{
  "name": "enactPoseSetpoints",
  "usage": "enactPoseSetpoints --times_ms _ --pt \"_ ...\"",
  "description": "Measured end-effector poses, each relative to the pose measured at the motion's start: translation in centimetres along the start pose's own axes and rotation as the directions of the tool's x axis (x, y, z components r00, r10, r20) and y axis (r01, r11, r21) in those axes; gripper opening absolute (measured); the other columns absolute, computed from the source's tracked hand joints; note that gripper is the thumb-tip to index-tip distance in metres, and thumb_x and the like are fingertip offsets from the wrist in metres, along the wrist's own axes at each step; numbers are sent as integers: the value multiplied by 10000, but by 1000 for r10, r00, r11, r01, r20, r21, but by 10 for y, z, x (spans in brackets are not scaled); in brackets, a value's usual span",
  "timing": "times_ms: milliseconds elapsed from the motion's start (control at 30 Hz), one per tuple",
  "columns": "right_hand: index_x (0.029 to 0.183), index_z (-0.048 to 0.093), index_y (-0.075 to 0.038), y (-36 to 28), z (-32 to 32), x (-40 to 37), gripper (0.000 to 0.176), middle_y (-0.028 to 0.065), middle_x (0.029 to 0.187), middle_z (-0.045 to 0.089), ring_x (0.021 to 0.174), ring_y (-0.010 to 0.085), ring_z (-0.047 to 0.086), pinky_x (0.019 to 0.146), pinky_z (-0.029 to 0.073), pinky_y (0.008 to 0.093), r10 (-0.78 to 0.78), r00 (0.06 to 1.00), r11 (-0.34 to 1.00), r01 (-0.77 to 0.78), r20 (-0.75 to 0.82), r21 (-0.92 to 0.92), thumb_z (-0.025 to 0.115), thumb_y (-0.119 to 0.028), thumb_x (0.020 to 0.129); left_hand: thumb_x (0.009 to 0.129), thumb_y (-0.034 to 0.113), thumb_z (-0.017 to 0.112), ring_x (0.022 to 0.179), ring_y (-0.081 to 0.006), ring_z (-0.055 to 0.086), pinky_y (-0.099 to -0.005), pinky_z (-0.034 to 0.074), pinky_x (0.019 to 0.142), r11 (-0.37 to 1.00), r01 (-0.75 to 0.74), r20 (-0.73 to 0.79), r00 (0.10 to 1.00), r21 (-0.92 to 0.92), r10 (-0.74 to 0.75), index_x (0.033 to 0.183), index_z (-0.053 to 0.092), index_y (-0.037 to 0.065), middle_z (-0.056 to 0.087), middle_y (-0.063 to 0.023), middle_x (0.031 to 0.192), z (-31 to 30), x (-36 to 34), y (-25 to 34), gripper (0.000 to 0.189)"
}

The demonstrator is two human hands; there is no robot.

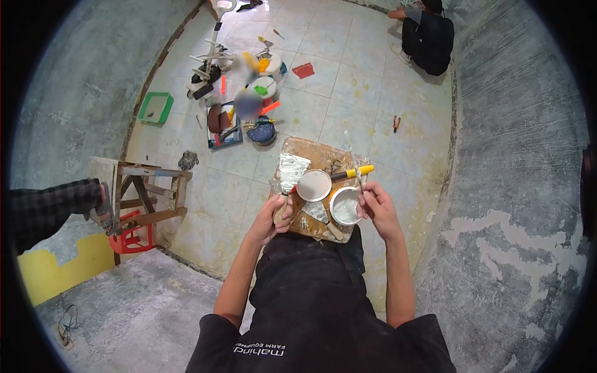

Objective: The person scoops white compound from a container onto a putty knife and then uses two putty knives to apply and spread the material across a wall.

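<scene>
My left hand [275, 216] is closed around the wooden handle of a putty knife [282, 210]. White paste [292, 171] lies thick just beyond it, on the worn board [339, 149] in front of me. My right hand [377, 208] grips a thin, paste-smeared tool [357, 166], upright beside an open tub [344, 207] of white paste; its exact kind is unclear. Between my hands sits a round white lid [314, 185]. Nearer me, another putty knife [316, 212] with a wooden handle lies on the board. A yellow-and-black handled tool [351, 173] rests behind the lid.
A person [429, 40] crouches by the right wall. At left, a checked sleeve [56, 208] reaches near a wooden stand [149, 193] and a red plastic stool [132, 239]. Buckets [263, 87], a blue tray [224, 124], a green tray [155, 108] and pliers [396, 124] lie on the tiles.
</scene>
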State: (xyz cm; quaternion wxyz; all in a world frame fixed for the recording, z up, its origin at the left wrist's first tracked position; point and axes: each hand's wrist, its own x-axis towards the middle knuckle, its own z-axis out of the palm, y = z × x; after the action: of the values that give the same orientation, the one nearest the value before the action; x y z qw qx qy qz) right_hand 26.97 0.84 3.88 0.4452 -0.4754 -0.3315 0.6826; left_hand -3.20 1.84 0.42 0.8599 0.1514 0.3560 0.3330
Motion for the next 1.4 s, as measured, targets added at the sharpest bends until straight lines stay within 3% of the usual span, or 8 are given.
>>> enactPoseSetpoints --times_ms 200,333,433,600,700,833,967,1400 --pt "975 463 -66 13 11 -26 154 -31 693 404 558 53 373 512 307 212 -22 999 999 23 -39 34 433 -210 1019 994 303 441 503 -63 374 -207 312 438 998 -20 -24 1000 -64 18 1018 472 118 452 5 752 -10 -7 -10 190" --pt "915 423 -72 28 12 -48 196 -26 667 411 566 73 404 528 347 238 28 999 978 -32 -20 -208 534 -230 953 991 292 458 649 -81 476 -238 393 525 994 -81 -103 991 66 88 1041 504 99 492 -2 821 -40 -11 -30 204" --pt "872 392 -42 51 19 -60 187 47 667 431 563 126 425 524 367 291 -122 992 727 107 26 -679 565 -100 916 1000 285 473 763 -93 530 -273 464 609 986 -74 -170 980 147 99 1108 539 75 527 -6 873 -59 -23 -55 246" --pt "1044 497 24 100 35 -70 230 211 865 588 798 399 591 710 475 455 -177 984 470 102 19 -877 597 -60 854 1019 316 484 781 -72 555 -281 553 658 979 51 -222 975 199 -6 1264 544 81 546 -2 888 -86 -42 -90 344" --pt "1061 475 42 158 22 -68 248 222 968 596 844 405 596 746 478 469 -234 971 268 123 59 -956 590 -25 852 1011 311 502 790 -77 558 -281 575 641 961 101 -249 968 258 -35 1304 541 92 545 -8 891 -93 -50 -98 368" --pt "989 476 25 184 28 -67 206 250 967 588 863 435 584 750 473 492 -295 952 339 27 -79 -940 601 -11 829 987 295 553 811 -101 570 -306 607 643 943 75 -274 961 324 18 1305 550 45 547 -22 909 -100 -57 -105 404" --pt "955 490 24 197 25 -66 233 233 887 583 857 425 573 743 454 496 -365 928 177 -5 -70 -984 644 -26 788 974 273 577 797 -101 560 -329 625 685 924 1 -282 953 381 115 1283 569 15 531 -19 885 -107 -59 -117 403" --pt "964 519 -2 198 7 -102 257 213 864 608 840 424 584 724 451 501 -481 873 330 98 -78 -939 686 -49 774 961 253 603 884 -92 582 -369 621 728 928 -183 -379 874 326 305 1180 610 18 587 -10 1005 -91 -21 -174 321"
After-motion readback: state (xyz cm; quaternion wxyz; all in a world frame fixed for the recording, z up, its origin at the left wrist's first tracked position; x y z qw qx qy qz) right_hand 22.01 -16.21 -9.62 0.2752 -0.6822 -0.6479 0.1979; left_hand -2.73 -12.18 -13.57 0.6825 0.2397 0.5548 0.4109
